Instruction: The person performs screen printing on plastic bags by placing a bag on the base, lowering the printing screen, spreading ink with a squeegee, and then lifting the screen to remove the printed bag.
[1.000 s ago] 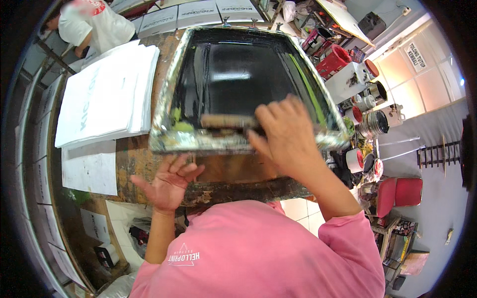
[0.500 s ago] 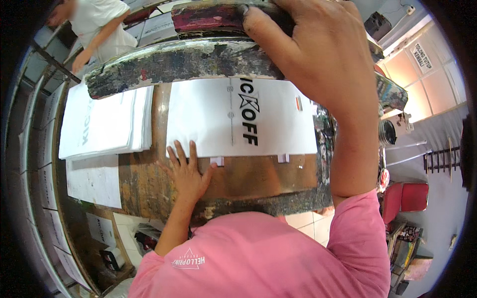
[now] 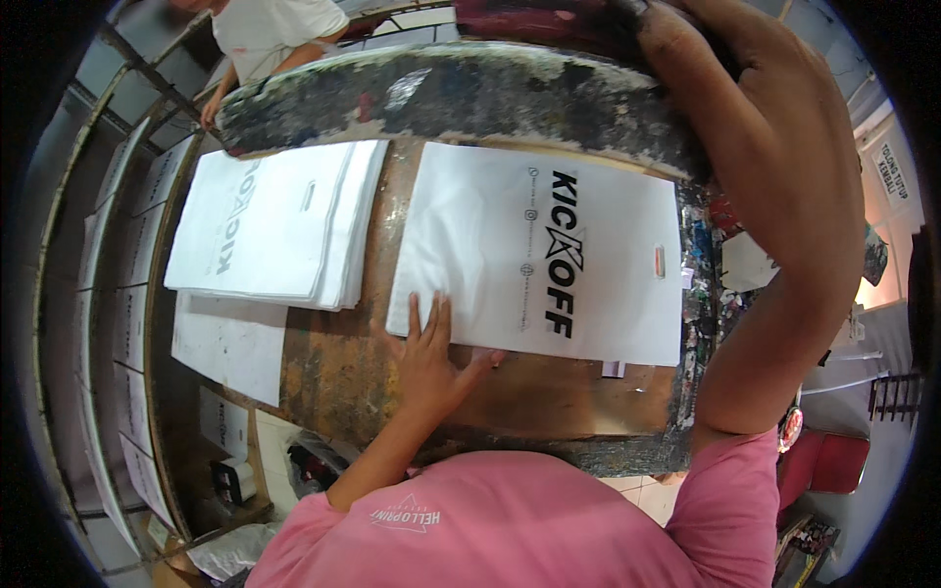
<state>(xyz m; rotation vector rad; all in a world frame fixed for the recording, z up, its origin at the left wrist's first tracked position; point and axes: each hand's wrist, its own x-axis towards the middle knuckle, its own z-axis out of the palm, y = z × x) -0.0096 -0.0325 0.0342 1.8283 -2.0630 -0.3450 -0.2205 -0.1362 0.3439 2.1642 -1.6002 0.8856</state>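
Note:
A white plastic bag point(image 3: 470, 255) with bold black print and a handle slot lies flat on the brown work board point(image 3: 529, 397). My left hand point(image 3: 431, 358) rests on its near left corner, fingers spread and thumb beside the near edge. Up at the top right, my right hand point(image 3: 774, 108) is closed around an ink-stained maroon squeegee point(image 3: 549, 22); most of its fingers are cut off or hidden. Below it, a thick, paint-crusted screen frame point(image 3: 441, 98) is raised over the bag's far edge. Small pale tabs point(image 3: 614, 369) show at the bag's edges.
A stack of similar printed white bags point(image 3: 265, 230) sits to the left, above a white sheet point(image 3: 230, 343). Farther left stands a metal rack point(image 3: 137, 323) bearing more printed bags. Another person point(image 3: 279, 39) is beyond the frame. A red chair point(image 3: 823, 461) stands at right.
The screen frame has risen, uncovering all the black lettering. My right hand has gone up with it. My left hand stays on the bag's corner while the whole view has shifted.

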